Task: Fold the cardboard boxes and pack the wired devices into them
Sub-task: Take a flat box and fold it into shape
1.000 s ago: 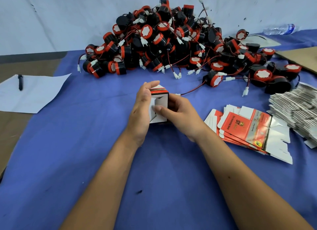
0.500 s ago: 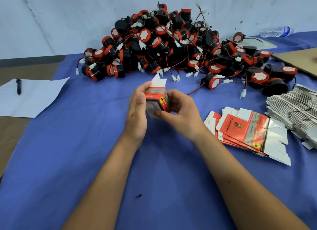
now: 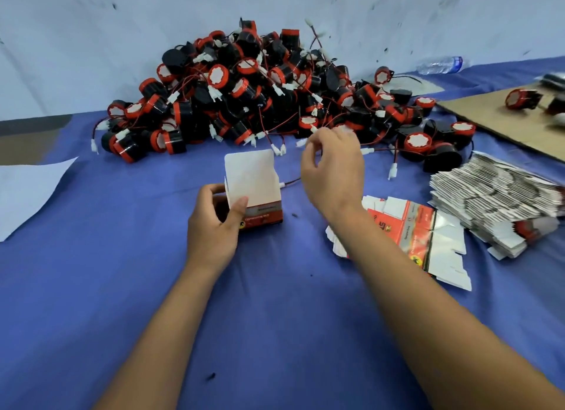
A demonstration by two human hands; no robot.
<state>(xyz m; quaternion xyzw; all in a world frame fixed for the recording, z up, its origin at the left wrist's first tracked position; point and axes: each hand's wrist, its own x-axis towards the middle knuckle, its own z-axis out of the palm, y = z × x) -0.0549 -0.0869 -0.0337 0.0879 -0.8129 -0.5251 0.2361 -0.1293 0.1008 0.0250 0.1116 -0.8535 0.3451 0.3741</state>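
My left hand [image 3: 214,223] grips a small red and white cardboard box [image 3: 260,218] that stands upright on the blue cloth, its white top flap raised. My right hand [image 3: 331,171] is off the box and hovers at the front edge of the big pile of black and red wired devices [image 3: 244,97], fingers curled. A red wire with a white plug [image 3: 282,184] runs under that hand. Whether the fingers hold a wire or a device is hidden.
Flat red box blanks [image 3: 409,226] lie fanned out right of my right forearm, with a thick stack of more blanks [image 3: 495,201] beyond. A brown cardboard sheet [image 3: 489,113] holds loose devices at far right. A water bottle [image 3: 443,64] lies behind; white paper [image 3: 24,189] lies left.
My right hand let go of the box and moved up and right to the pile. The box has been turned upright with its flap open, held by my left hand alone.
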